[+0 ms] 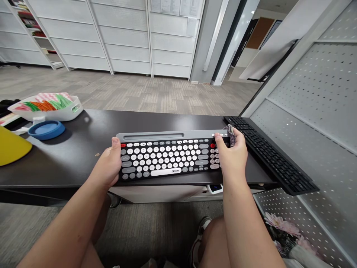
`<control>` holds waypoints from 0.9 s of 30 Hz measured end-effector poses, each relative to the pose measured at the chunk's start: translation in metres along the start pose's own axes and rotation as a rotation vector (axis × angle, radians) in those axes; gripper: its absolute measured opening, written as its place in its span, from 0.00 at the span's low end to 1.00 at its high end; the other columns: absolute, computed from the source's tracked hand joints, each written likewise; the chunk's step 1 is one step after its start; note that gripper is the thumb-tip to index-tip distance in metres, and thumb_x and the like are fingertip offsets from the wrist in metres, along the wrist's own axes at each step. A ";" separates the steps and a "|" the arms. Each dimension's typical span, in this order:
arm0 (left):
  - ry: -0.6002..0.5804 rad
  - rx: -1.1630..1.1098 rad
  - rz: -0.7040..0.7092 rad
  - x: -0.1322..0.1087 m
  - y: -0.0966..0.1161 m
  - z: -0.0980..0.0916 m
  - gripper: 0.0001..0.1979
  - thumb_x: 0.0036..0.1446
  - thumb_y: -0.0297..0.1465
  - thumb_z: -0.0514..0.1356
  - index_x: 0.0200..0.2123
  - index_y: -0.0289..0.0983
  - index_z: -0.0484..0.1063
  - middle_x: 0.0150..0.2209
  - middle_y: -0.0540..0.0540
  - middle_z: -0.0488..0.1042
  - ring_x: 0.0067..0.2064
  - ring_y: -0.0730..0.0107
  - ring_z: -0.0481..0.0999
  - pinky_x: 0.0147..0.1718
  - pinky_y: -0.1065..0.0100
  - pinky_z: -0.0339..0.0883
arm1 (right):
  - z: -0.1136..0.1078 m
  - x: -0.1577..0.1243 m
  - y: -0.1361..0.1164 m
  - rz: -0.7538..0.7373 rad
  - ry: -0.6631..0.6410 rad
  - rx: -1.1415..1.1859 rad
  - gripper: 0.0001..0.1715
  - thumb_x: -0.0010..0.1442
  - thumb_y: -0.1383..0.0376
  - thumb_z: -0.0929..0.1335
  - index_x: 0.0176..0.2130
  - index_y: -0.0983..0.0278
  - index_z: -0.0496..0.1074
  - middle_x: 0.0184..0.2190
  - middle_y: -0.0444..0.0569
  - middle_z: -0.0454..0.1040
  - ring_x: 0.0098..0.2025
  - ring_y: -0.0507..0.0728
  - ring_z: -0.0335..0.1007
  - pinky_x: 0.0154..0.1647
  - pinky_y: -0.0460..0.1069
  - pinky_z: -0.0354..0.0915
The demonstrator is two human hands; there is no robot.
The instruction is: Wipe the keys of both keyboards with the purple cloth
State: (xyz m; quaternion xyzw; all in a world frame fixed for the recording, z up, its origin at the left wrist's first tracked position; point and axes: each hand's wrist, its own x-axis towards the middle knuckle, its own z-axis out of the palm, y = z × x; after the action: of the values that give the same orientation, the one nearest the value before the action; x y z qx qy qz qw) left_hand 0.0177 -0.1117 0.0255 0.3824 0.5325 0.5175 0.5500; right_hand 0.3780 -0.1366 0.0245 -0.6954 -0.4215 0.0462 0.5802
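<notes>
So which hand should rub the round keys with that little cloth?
Probably the right. The right hand holds the cloth at the right end of the keyboard. The left hand grips the left end and looks better kept steadying it.

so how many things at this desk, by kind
keyboards: 2 (round-key keyboard, black keyboard)
white tray: 1
blue dish: 1
yellow object: 1
cloth: 1
total: 6
small bits at far left: too cut off, not counted
</notes>
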 end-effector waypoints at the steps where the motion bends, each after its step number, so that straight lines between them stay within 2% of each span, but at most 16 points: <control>1: 0.004 -0.002 -0.001 0.000 0.000 0.000 0.36 0.65 0.62 0.57 0.55 0.37 0.80 0.46 0.35 0.86 0.52 0.44 0.86 0.50 0.52 0.83 | 0.000 0.000 -0.001 -0.001 0.000 -0.002 0.39 0.60 0.47 0.76 0.64 0.61 0.72 0.60 0.57 0.78 0.61 0.67 0.74 0.65 0.65 0.66; 13: 0.050 0.050 -0.024 -0.001 0.002 0.001 0.33 0.67 0.59 0.57 0.56 0.38 0.79 0.40 0.37 0.86 0.49 0.45 0.87 0.47 0.52 0.84 | 0.000 0.000 -0.002 -0.005 0.011 -0.049 0.38 0.59 0.48 0.76 0.62 0.63 0.74 0.59 0.58 0.78 0.61 0.68 0.74 0.66 0.64 0.66; 17: 0.083 0.067 0.003 0.000 0.002 0.002 0.34 0.66 0.61 0.56 0.52 0.38 0.81 0.41 0.35 0.86 0.51 0.44 0.86 0.47 0.53 0.83 | 0.001 -0.001 0.001 -0.057 0.004 -0.051 0.36 0.65 0.47 0.72 0.64 0.63 0.72 0.60 0.58 0.78 0.61 0.67 0.74 0.65 0.64 0.66; 21: 0.111 0.069 0.012 0.001 0.003 0.003 0.35 0.65 0.62 0.56 0.51 0.39 0.82 0.44 0.35 0.86 0.53 0.43 0.85 0.48 0.52 0.83 | 0.001 0.000 0.005 -0.077 0.017 -0.053 0.27 0.72 0.53 0.65 0.63 0.61 0.75 0.59 0.56 0.79 0.60 0.65 0.75 0.64 0.64 0.67; 27: 0.122 0.013 -0.040 0.000 0.005 0.004 0.32 0.65 0.61 0.57 0.50 0.41 0.82 0.43 0.38 0.86 0.53 0.43 0.85 0.47 0.51 0.84 | 0.002 0.003 0.012 -0.053 0.032 -0.010 0.24 0.72 0.59 0.64 0.62 0.60 0.77 0.57 0.53 0.81 0.60 0.63 0.76 0.64 0.63 0.68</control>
State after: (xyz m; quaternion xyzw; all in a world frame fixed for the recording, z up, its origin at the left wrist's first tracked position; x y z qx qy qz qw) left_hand 0.0211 -0.1103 0.0311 0.3428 0.5759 0.5253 0.5243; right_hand 0.3855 -0.1331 0.0149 -0.6874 -0.4308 0.0175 0.5844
